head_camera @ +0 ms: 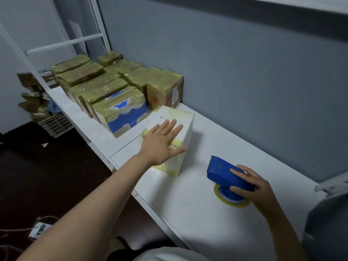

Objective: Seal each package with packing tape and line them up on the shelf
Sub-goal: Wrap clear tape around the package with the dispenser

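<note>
Now the flat left hand [163,141] presses the box [174,136]; the right hand [253,187], beside it, grips the dispenser [226,173]. A careless shove could knock the row [105,89] crooked.

Package [166,114] white, bands of yellowish tape at ends. Tape dispenser [222,171] solid blue; tape roll [232,202] yellow-rimmed. Shelf [197,213] white. Stacked packages [90,80] — brown card under olive-yellow tape; front box [128,115] blue with white cloud-like patches. Wall [244,81] grey-blue. Floor [47,176] dark brown. Crate [56,126] beige.

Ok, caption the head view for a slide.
Left hand presses a taped white package; right hand grips the blue tape dispenser.
</note>
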